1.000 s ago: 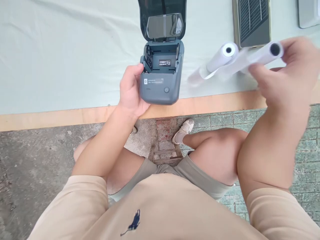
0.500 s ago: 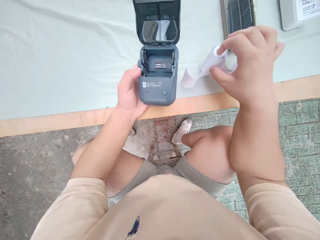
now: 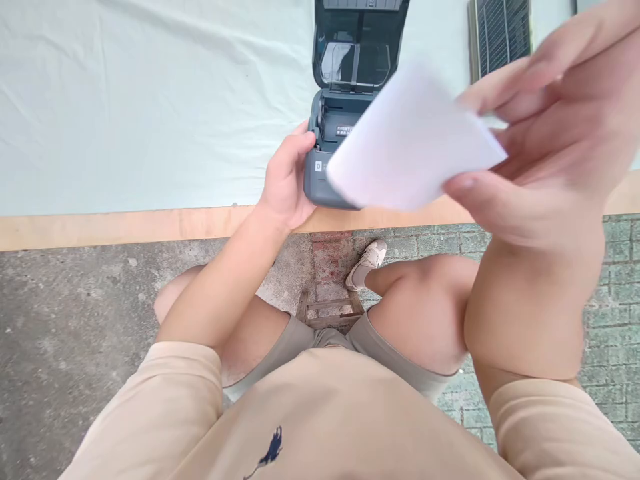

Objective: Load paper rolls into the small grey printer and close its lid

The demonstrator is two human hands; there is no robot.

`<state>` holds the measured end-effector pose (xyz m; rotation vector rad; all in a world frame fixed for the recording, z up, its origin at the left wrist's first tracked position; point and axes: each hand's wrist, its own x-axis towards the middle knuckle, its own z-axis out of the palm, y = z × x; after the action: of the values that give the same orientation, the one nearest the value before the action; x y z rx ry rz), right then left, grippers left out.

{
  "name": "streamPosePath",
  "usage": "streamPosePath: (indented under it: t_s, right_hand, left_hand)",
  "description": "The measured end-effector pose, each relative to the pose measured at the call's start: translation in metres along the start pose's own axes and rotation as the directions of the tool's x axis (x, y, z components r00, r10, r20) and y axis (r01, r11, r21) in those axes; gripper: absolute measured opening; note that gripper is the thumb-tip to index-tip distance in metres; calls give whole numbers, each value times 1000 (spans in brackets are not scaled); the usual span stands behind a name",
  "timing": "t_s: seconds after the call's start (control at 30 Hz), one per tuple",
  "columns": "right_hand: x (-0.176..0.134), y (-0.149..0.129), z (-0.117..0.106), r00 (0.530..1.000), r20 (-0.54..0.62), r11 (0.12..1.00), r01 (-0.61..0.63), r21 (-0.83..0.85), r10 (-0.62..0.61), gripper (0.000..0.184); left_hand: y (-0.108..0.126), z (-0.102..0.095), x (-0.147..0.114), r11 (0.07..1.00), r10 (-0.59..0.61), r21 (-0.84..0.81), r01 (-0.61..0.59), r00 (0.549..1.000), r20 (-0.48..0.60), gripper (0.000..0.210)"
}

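Note:
A dark blue-grey label printer [image 3: 330, 177] is gripped at its left side by my left hand [image 3: 287, 177], the thumb on its upper edge. Its hinged lid [image 3: 357, 47] stands raised, and the paper bay inside holds no roll in the part that shows. My right hand [image 3: 545, 127] pinches a white paper roll [image 3: 413, 143] between thumb and fingers, close to the camera. The loose end of its paper spreads toward the left, blurred by motion, and covers the right part of the printer. The roll's core is hidden from this angle.
A pale green cloth [image 3: 150, 113] covers the table, with a bare wooden strip [image 3: 125, 228] along its front edge. Behind my right hand lies a framed dark-striped panel [image 3: 503, 37]. Below are my legs, a wooden stool [image 3: 330, 313] and paved ground.
My right hand has lifted the roll off the cloth, bringing it nearer the camera and turning it so its paper hangs before the printer. The printer and my left hand appear farther right.

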<state>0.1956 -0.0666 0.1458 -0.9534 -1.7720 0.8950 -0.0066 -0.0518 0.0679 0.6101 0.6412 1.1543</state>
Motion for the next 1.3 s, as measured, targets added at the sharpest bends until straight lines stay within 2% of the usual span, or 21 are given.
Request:
streamPosePath:
  t_s: [0.07,0.13,0.23,0.3,0.33,0.5,0.63,0.73,0.8,0.9,1.03,1.13,1.2,1.3]
  right_hand:
    - [3,-6,13,985,150,989,-103,110,86,40]
    - [8,-7,25,970,206,986,-148,75,130,41]
    - [18,-1,35,981,152,961,-81,-266,124,35]
    - [25,3,37,986,122,870,-38,-492,112,30]
    - [27,4,38,986,120,836,-31,-548,116,28]
    - [35,2,43,977,146,791,-33,-610,153,23]
    - [35,3,47,971,131,734,-60,-677,200,22]
    - [33,9,47,963,159,745,-60,-664,219,20]
    - [31,9,45,969,170,765,-30,-643,180,18]
    - [26,4,39,998,61,761,41,-647,-1,11]
    - [18,1,31,972,-144,727,38,-685,-187,17]
    - [16,11,28,962,-176,777,55,-627,-209,27]
    - [18,19,26,962,-186,828,66,-557,-201,32]
    - [20,21,26,954,-249,847,10,-531,-167,31]
  left_hand:
    - [1,1,-2,1000,0,26,-1,1000,26,21]
    - [0,1,-3,998,17,64,-21,998,61,20]
    - [-4,-1,-3,992,42,120,-48,997,59,19]
    - [-8,-3,-2,990,49,133,-55,998,46,25]
    - [-10,-4,-2,990,60,123,-65,997,41,26]
    - [-16,-6,2,995,96,7,-97,990,103,25]
    - [-13,-8,1,997,75,4,-77,984,161,24]
    - [-11,-8,-2,995,61,64,-71,988,142,26]
    - [-11,-7,-3,994,60,82,-71,989,133,30]
    - [-11,-7,-3,996,73,38,-79,988,133,27]
    - [-14,-10,-1,995,79,56,-87,987,138,28]
    - [-14,-10,0,996,61,55,-71,984,165,34]
    - [-13,-8,0,998,56,-13,-55,982,178,28]
    - [-9,-4,-2,995,55,-94,-38,980,191,23]
